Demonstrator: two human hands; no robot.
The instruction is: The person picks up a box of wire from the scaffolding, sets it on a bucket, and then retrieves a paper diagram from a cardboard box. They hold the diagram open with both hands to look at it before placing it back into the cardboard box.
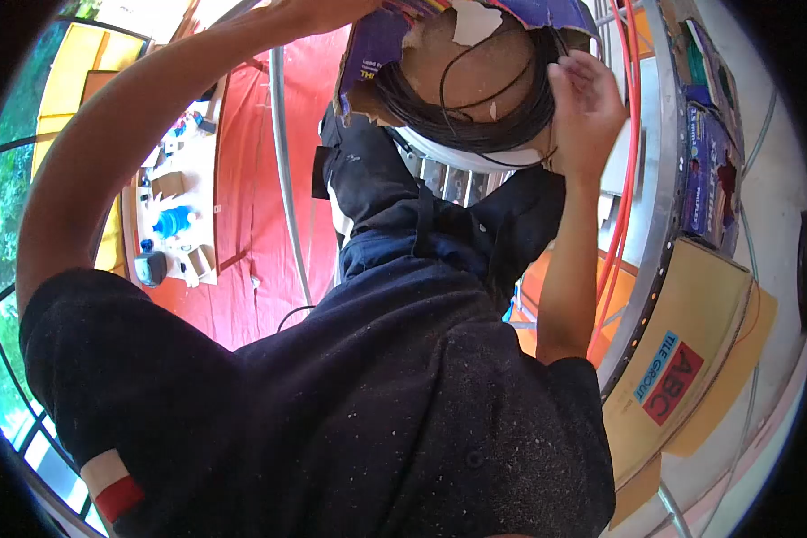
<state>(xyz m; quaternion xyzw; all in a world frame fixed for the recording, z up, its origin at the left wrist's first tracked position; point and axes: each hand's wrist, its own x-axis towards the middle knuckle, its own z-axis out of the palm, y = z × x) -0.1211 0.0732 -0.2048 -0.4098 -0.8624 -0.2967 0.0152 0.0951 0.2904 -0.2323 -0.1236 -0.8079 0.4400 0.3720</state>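
A torn blue cardboard box lies over my knees at the top of the head view. Inside it is a loose coil of black cable, with a few strands crossing the brown cardboard. At the coil's right side, my right hand has its fingers bent and closed on the black cable. My left hand reaches to the box's upper left edge, where its fingers are cut off by the frame and hidden. Beneath the box, a white rounded rim shows.
Red cables hang beside a perforated metal edge on the right. Beyond are a tile grout carton and blue boxes. At left, a table holds small items near a grey pole and red surface.
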